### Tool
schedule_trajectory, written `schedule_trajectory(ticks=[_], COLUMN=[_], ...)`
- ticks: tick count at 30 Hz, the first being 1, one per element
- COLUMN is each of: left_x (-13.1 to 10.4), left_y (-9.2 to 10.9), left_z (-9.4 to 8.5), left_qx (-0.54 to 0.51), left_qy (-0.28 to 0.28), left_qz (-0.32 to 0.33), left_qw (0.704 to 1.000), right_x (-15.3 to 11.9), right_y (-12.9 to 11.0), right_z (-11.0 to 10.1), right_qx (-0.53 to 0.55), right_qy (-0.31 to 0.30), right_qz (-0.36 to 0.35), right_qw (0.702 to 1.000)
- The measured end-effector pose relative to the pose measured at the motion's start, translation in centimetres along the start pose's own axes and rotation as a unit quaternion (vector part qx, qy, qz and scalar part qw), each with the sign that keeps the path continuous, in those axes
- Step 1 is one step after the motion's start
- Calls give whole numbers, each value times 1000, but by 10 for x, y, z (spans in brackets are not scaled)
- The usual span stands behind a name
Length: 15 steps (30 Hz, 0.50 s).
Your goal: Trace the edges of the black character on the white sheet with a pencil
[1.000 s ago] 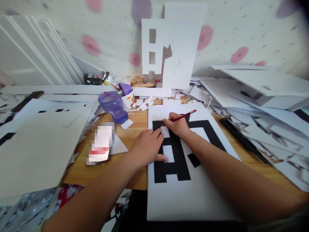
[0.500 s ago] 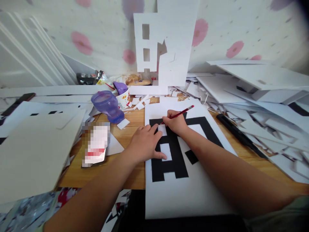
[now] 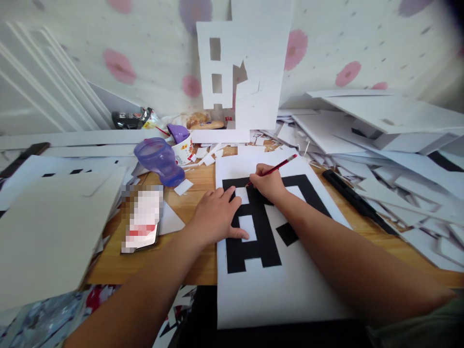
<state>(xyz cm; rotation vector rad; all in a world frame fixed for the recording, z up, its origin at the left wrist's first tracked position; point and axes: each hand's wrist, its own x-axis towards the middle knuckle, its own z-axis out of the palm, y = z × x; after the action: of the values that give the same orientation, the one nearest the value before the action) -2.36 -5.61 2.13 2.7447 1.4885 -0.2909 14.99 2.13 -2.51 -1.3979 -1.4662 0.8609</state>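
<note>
A white sheet (image 3: 253,299) lies on the wooden table in front of me, with a black cut-out shape (image 3: 266,241) flat on it. Small rectangular windows in the shape show white. My left hand (image 3: 217,215) rests with spread fingers on the shape's left edge, beside two of these windows. Pinched in my right hand (image 3: 268,183) is a red and black pencil (image 3: 278,165), its tip down at the upper window's top right corner. My right forearm covers part of the shape.
Left of the sheet are a phone (image 3: 145,217), a purple cup (image 3: 159,162) and a paper tub (image 3: 184,149). A black cutter (image 3: 353,198) lies at right, near piled white board scraps (image 3: 416,193). A cut white board (image 3: 261,63) stands upright behind.
My right hand and the pencil have moved slightly right along the window's top edge. My left hand stays on the shape. The whole view has shifted a little.
</note>
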Motion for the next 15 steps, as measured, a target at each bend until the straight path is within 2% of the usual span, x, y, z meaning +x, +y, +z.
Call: schedule_trajectory(ticks=[7,11,15], left_x=[3,15,25], left_y=[-1,-2,-5], left_z=[-5,-13,-12], left_qx=[1,-11,-20], left_qy=[7,8,11], left_qz=[11,3,-11], left_qw=[1000,1000,1000], right_x=[2,1,-1], right_y=[3,4,3], right_z=[0,0,-1], right_qx=[13,6,-2], right_qy=[-1,3,8], right_qz=[4,-2,-14], right_qw=[1000,1000,1000])
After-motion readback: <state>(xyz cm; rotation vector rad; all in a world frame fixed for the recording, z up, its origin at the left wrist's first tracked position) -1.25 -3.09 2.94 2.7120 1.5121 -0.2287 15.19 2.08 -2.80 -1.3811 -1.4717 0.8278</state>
